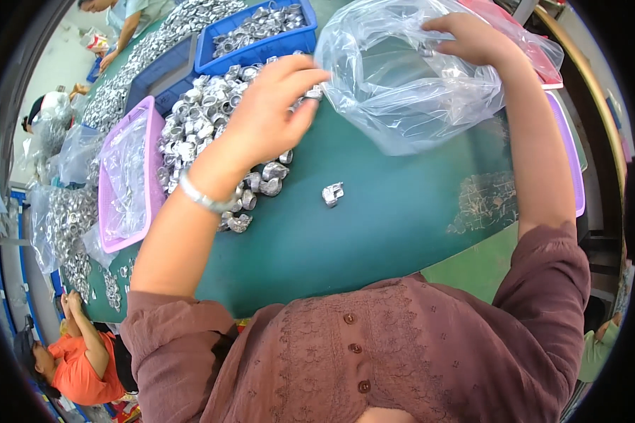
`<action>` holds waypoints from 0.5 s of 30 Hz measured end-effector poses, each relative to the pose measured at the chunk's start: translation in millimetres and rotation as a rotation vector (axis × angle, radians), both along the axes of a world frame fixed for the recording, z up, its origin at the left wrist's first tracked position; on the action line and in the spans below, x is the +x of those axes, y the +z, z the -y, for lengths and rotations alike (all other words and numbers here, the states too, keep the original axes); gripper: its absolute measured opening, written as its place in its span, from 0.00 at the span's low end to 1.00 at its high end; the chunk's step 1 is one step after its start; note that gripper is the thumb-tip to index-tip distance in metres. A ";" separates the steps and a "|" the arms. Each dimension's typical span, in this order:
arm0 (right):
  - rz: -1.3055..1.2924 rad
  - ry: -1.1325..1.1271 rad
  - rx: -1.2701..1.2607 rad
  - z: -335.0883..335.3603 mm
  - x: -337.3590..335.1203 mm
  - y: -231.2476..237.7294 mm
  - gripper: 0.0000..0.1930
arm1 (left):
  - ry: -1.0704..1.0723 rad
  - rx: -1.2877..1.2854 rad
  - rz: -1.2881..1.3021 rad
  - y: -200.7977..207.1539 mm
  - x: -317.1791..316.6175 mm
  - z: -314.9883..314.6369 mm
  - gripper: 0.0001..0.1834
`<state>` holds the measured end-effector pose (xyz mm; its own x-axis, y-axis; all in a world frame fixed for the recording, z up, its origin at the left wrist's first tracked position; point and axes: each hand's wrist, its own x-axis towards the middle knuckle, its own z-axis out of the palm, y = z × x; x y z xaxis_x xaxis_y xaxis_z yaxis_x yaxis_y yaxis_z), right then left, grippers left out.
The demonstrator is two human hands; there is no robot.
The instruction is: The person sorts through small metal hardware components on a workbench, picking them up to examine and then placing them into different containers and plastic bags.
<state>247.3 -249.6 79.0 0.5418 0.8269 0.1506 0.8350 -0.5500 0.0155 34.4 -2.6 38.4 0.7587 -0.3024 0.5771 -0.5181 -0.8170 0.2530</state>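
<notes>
Head view: we see the left hand [269,107], blurred, thumb and fingers apart, at the right edge of a heap of silver ring-shaped metal parts [199,113]; we cannot tell whether it grips a part. We find the right hand [476,40], fingers parted, above an open clear plastic bag [402,118]. A single silver metal piece [332,194] lies nearer the body on the green tabletop [388,236].

metal parts [197,116] on the table [388,240], left of the bag [402,120]
</notes>
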 end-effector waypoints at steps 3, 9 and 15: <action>-0.152 0.030 0.252 -9.2 -75.2 24.6 0.15 | 0.321 0.032 -0.020 -5.2 -51.0 -30.5 0.08; -0.363 0.230 0.073 -43.2 -198.2 -59.1 0.23 | 0.605 0.289 -0.177 -35.6 -94.0 0.9 0.15; -0.388 0.126 0.138 -68.0 -219.1 -96.7 0.20 | 0.661 0.154 -0.095 -54.1 -96.6 8.0 0.11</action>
<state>28.3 -181.6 -17.7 0.4758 0.8768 0.0690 0.8253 -0.4179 -0.3798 -62.2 -10.5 -15.7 0.8577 0.1680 0.4860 0.1203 -0.9845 0.1279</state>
